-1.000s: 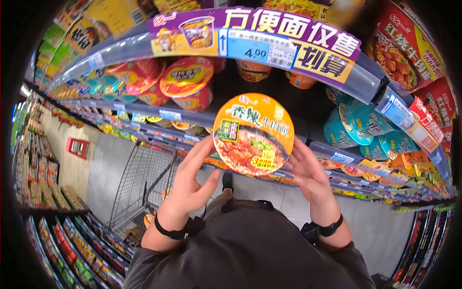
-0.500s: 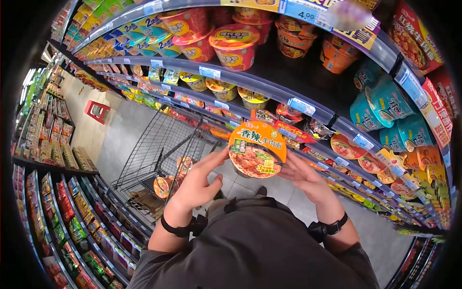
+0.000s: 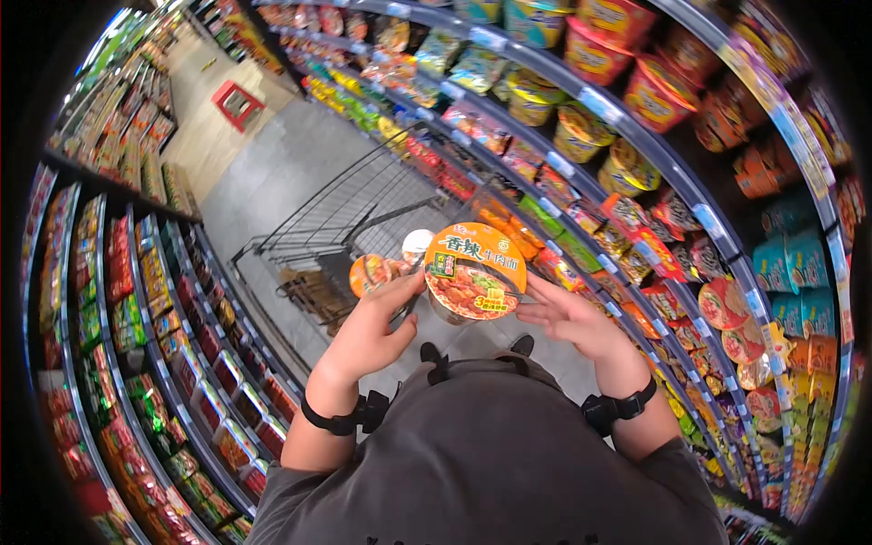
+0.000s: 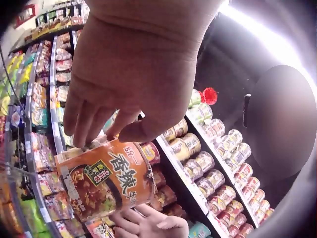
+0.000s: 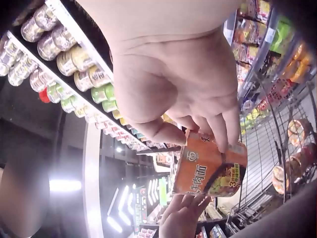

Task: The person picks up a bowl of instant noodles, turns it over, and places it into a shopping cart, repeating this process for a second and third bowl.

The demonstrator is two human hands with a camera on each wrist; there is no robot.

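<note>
A round instant noodle bowl (image 3: pixel 475 277) with an orange printed lid is held up between both hands in front of the body. My left hand (image 3: pixel 368 322) presses its mostly straight fingers against the bowl's left side, the thumb apart from it in the head view. On the opposite side, my right hand (image 3: pixel 581 327) rests its extended fingers against the wall. Both wrist views show the bowl's orange side, in the left wrist view (image 4: pixel 106 181) and the right wrist view (image 5: pixel 210 166). Beyond the left hand stands a wire shopping cart (image 3: pixel 300 213) with similar noodle bowls (image 3: pixel 368 272) inside.
Shelves of bowl and packet noodles (image 3: pixel 590 136) curve along the right. Another packed shelf (image 3: pixel 145 309) runs along the left. A red-framed object (image 3: pixel 239 104) stands on the grey and tan floor far down the aisle.
The body and head view have turned left, away from the shelf and toward the cart. The noodle bowl has come along between both hands and now overlaps the cart's near side.
</note>
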